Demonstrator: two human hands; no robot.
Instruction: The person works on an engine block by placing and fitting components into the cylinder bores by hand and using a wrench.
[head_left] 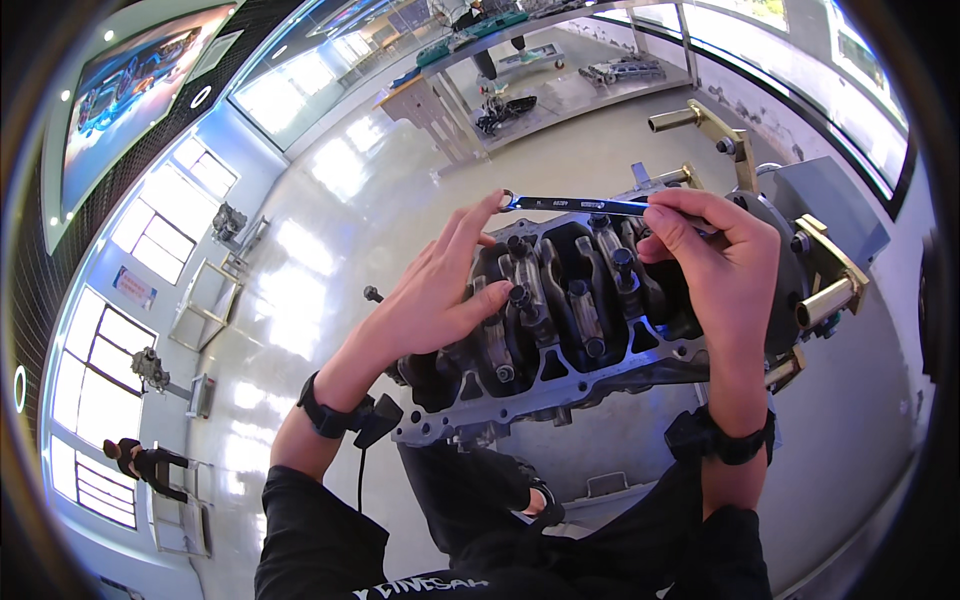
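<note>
A slim combination wrench (570, 205) lies level above an engine block (560, 375) whose crankshaft side faces up. My right hand (725, 260) pinches the wrench's right end between thumb and fingers, hiding that end. At the other end, the fingertips of my left hand (435, 290) touch the ring head, fingers stretched and apart. My left thumb points down near a dark bolt (520, 296) on a bearing cap. Several other bolts, such as one bolt (623, 259), stand up from the caps. Dark crankshaft webs (565, 240) show between them.
Brass-coloured stand arms (830, 275) hold the block's right end. A metal workbench (560, 110) with parts on its shelf stands at the back. Other engines on stands (150, 370) line the left side, where a person in dark clothes (150, 465) is seen.
</note>
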